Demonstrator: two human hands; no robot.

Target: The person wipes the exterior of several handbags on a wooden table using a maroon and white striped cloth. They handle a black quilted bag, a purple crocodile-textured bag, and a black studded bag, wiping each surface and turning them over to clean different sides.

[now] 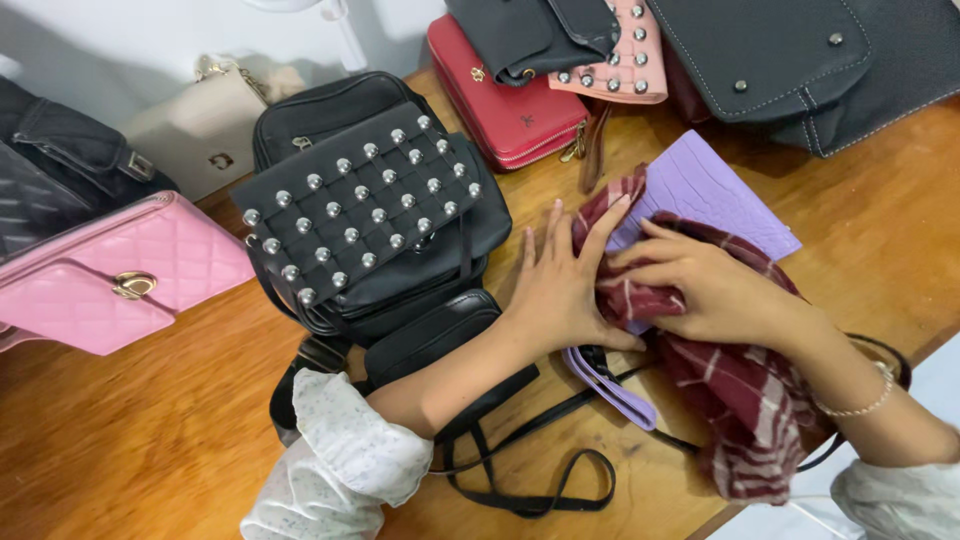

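**Reader:** Hands first, please: where are they, and what do they hold?

**Describer:** Your left hand [562,290] lies flat, fingers spread, pressing the left end of a dark red plaid cloth [735,385] against a lilac textured purse [700,190]. It grips nothing. Your right hand [700,290] curls loosely over the same cloth, fingertips pointing left and touching the folds; you cannot tell from here whether it pinches the fabric.

**Reader:** Which way does the cloth run?

**Describer:** Its long axis slants from the middle of the desk [150,440] down toward the near right edge, passing under your right wrist. The purse lies beneath it, its far end pointing toward the far right corner, its lilac strap [610,385] trailing toward you. Both hands touch the cloth; the right covers more of it.

**Reader:** And beside them?

**Describer:** Just left of your left hand sits a black studded backpack [370,215]. A pink quilted bag [110,275] rests near the left edge, and a red wallet [505,100] near the far edge.
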